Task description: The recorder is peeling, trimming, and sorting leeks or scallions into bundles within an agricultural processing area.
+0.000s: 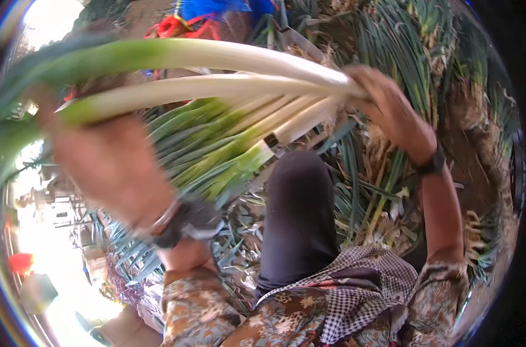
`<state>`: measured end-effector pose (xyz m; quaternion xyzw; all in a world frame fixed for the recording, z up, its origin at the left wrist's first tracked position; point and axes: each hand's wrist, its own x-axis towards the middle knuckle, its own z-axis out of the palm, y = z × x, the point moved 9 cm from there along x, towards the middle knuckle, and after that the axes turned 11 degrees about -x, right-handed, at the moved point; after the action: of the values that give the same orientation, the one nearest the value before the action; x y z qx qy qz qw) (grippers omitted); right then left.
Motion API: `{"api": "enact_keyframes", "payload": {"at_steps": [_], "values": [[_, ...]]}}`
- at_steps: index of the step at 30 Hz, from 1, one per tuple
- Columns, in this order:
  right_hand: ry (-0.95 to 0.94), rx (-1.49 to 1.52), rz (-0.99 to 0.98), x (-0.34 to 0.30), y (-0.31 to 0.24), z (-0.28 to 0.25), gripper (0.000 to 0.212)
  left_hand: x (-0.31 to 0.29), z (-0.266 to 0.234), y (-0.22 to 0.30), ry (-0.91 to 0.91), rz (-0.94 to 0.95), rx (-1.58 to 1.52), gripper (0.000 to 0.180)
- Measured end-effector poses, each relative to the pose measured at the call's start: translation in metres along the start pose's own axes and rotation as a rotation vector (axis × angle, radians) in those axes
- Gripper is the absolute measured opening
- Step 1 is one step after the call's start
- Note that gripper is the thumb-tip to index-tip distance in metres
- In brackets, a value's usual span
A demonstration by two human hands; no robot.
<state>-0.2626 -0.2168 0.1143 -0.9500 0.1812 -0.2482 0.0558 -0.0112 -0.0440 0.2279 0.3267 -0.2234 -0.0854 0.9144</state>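
Note:
Two thick green onions (216, 87), white at the root end and green at the leaf end, are raised across the view. At their root ends, my right hand (387, 107) is closed around them. My left hand (109, 162) is at their green leaf ends on the left; motion smears it, and its fingers are not clear. Below the raised stalks lies a row of more green onions (216, 139), side by side with white ends to the right. A pale bar with a small black piece (271, 140) runs along that row near my knee.
Heaps of green onions (390, 52) lie at the upper right, more at the far right. Red cord (170, 26) and blue plastic sheet (211, 8) are at the top. My bent knee (300, 196) rises in the middle, with leaf scraps (240, 222) around it. Bright light fills the left.

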Motion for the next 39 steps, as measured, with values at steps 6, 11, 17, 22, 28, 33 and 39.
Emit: {"api": "enact_keyframes", "payload": {"at_steps": [6, 11, 17, 22, 28, 33, 39], "values": [[-0.344, -0.026, -0.224, 0.112, -0.002, 0.045, 0.042, 0.004, -0.071, 0.031, -0.039, -0.038, -0.054, 0.040], [-0.756, -0.515, 0.086, 0.095, 0.076, 0.136, 0.042, -0.105, -0.170, -0.138, -0.047, -0.787, 0.622, 0.038], [-0.263, -0.075, 0.226, 0.071, 0.087, 0.148, 0.030, -0.142, -0.178, -0.149, 0.086, -1.071, 0.135, 0.037], [-0.340, -0.020, -0.091, 0.045, 0.009, 0.208, 0.011, -0.115, -0.190, -0.111, -0.196, -0.887, 0.788, 0.031], [-0.459, -0.076, -0.070, 0.041, 0.002, 0.232, 0.017, -0.063, -0.194, -0.035, -0.625, -0.729, 1.653, 0.037], [-0.343, -0.028, -0.002, 0.063, 0.000, 0.240, 0.017, 0.053, -0.288, 0.051, -0.810, -0.329, 2.487, 0.035], [-0.164, 0.450, 0.292, 0.028, 0.062, 0.219, 0.025, -0.009, -0.138, -0.099, -0.872, -0.591, 1.747, 0.027]]}}
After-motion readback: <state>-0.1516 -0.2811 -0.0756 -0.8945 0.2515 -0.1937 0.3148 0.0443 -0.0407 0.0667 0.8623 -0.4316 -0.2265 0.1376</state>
